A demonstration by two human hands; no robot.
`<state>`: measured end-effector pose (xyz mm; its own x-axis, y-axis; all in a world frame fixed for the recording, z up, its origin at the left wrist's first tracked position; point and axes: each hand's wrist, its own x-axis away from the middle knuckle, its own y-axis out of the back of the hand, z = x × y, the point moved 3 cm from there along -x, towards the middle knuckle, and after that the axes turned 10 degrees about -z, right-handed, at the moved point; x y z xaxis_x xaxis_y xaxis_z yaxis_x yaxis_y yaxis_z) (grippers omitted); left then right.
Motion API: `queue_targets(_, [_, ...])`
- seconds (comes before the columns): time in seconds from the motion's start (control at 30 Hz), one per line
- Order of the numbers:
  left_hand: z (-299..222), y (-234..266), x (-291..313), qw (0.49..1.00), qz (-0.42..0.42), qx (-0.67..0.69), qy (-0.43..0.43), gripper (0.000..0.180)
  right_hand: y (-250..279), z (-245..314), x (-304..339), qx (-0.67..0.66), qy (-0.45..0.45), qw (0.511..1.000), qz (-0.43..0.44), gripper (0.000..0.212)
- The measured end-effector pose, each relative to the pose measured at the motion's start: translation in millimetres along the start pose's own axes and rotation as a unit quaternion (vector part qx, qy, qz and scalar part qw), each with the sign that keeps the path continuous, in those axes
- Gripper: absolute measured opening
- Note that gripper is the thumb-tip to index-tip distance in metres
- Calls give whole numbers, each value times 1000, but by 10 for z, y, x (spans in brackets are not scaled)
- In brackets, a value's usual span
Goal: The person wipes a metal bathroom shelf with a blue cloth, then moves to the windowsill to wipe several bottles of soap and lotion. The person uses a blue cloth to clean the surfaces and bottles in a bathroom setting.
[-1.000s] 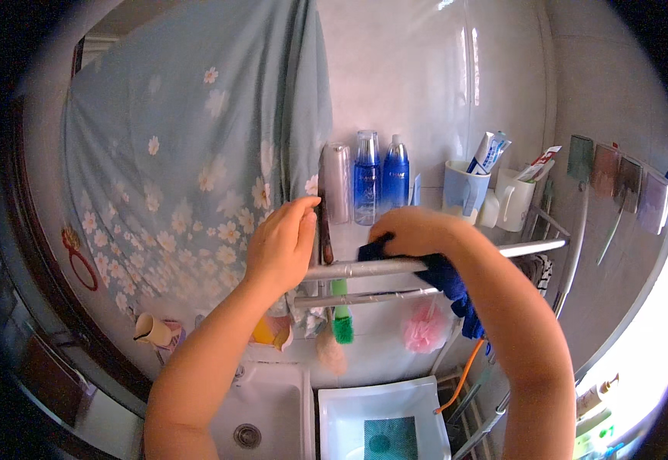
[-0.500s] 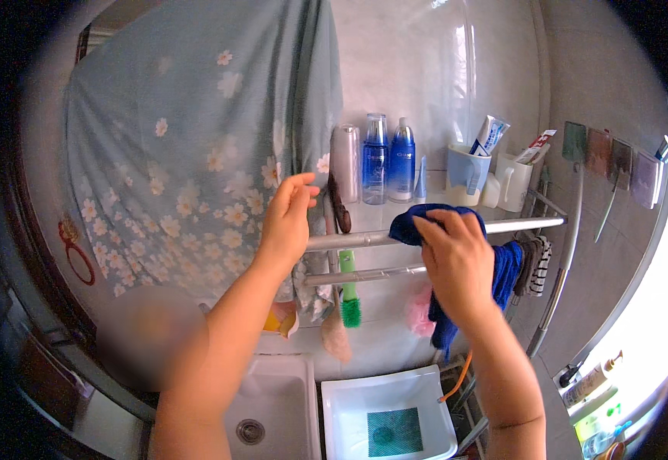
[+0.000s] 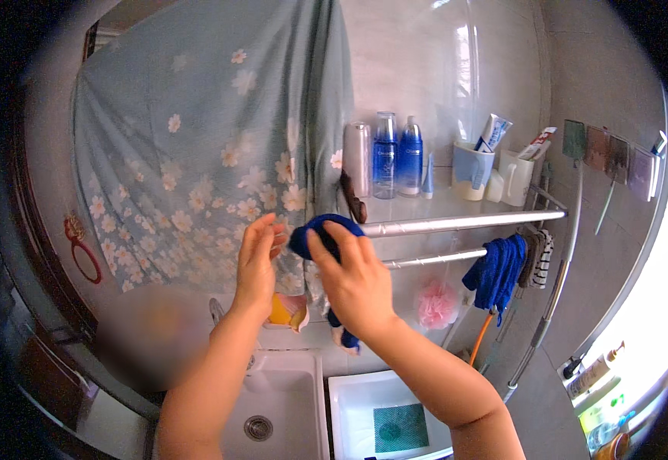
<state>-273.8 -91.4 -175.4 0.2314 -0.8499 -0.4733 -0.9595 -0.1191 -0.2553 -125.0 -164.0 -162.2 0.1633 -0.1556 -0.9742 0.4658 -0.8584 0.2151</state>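
My right hand (image 3: 358,282) grips a dark blue cloth (image 3: 320,230) over the left end of the silver upper rail (image 3: 464,222). A loose end of the cloth hangs below that hand. Just left of it my left hand (image 3: 256,264) is raised in front of the flowered curtain (image 3: 188,184), fingers loosely bent and apart, holding nothing. Under the upper rail runs a second, lower rail (image 3: 445,259). Farther right, another blue cloth (image 3: 499,268) drapes from the rack beside a striped cloth (image 3: 541,257).
A shelf above the rails bears blue bottles (image 3: 409,161) and cups (image 3: 472,172) with toothpaste. A pink bath puff (image 3: 436,305) hangs below the lower rail. Underneath are a white sink (image 3: 288,406) and a white basin (image 3: 349,399). A blurred patch covers the lower left.
My right hand has slid left along the upper rail with the blue cloth, now covering the green brush. My left hand has dropped lower and slightly left. The view has shifted a little.
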Motion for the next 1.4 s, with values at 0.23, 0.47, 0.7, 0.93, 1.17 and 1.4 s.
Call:
queue_targets(0.23, [-197, -190, 122, 992, 30, -24, -123, 37, 241, -320, 147, 50, 6, 999, -6, 50])
queue_targets(0.47, [-443, -565, 483, 802, 40, -352, -480, 43, 797, -1172, 369, 196, -52, 973, -108, 44])
queue_targets(0.7, [-252, -702, 567, 714, 7, -523, -465, 68, 1383, -2031, 613, 305, -134, 933, -133, 44])
queue_targets(0.93, [-117, -694, 539, 711, -12, -542, -447, 70, 1816, -2675, 691, 353, -224, 897, -141, 39])
queue_targets(1.17, [-35, -683, 535, 745, -44, -511, -426, 60, 1489, -2183, 616, 190, -255, 940, -121, 43])
queue_targets(1.4, [-119, -673, 519, 791, -6, -478, -383, 46, 1183, -1634, 526, 104, -159, 979, -72, 53])
